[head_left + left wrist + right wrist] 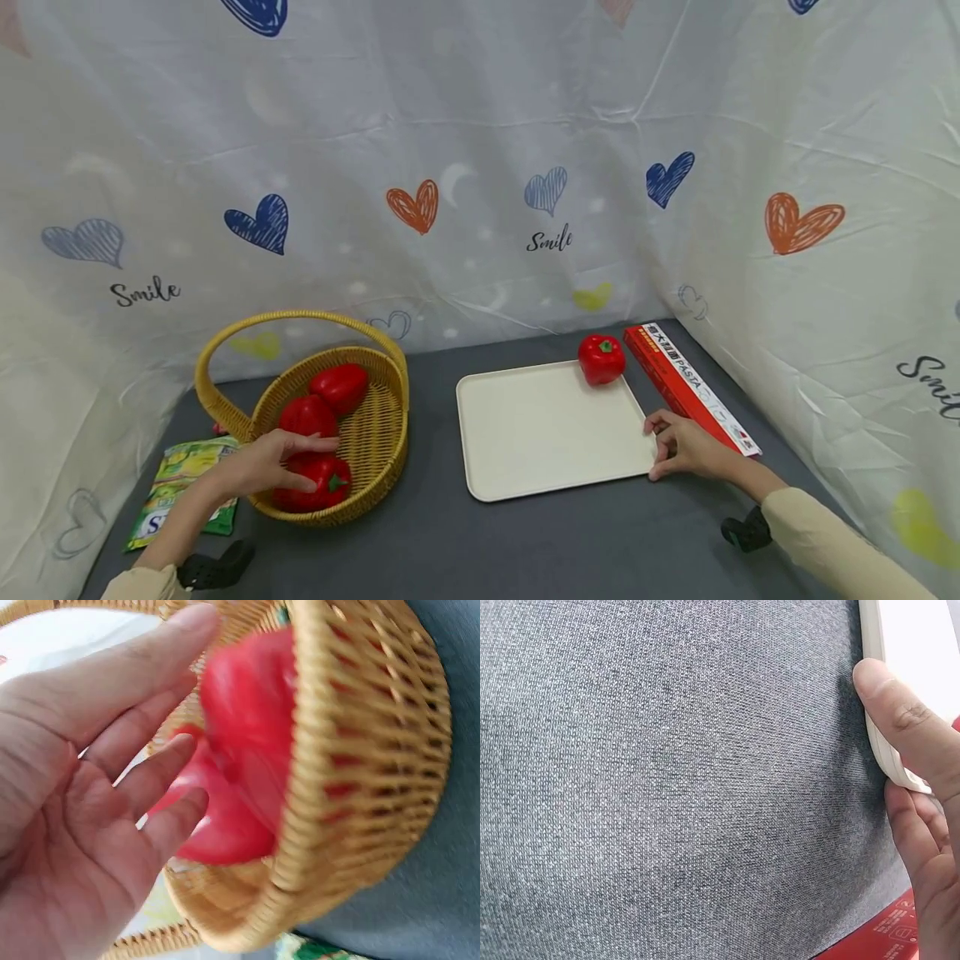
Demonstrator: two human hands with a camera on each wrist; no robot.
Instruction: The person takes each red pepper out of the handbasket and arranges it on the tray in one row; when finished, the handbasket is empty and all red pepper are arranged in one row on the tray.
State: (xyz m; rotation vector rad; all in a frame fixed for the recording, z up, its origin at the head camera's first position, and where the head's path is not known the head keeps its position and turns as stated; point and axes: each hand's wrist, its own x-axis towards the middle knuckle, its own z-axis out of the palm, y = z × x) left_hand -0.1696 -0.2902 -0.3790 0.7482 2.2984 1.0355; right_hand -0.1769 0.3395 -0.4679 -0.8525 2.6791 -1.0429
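Note:
My left hand (273,458) reaches into a yellow wicker basket (390,467) that holds several red bell peppers. Its thumb and fingers spread loosely above the nearest bell pepper (330,492), which has a green stem. In the left wrist view, the left hand (90,802) appears beside the peppers with nothing gripped. Two more peppers, one middle (307,414) and one far (341,387), lie behind. At the front right corner of a cream tray (547,433), my right hand (690,448) pinches the rim between thumb and fingers. Another red bell pepper (602,360) sits on the tray's far right corner.
A red and white pasta box (690,387) lies right of the tray, near the curtain. Green and yellow packets (180,483) lie left of the basket, partly behind my left forearm. A patterned white curtain (480,167) borders the grey table (525,550).

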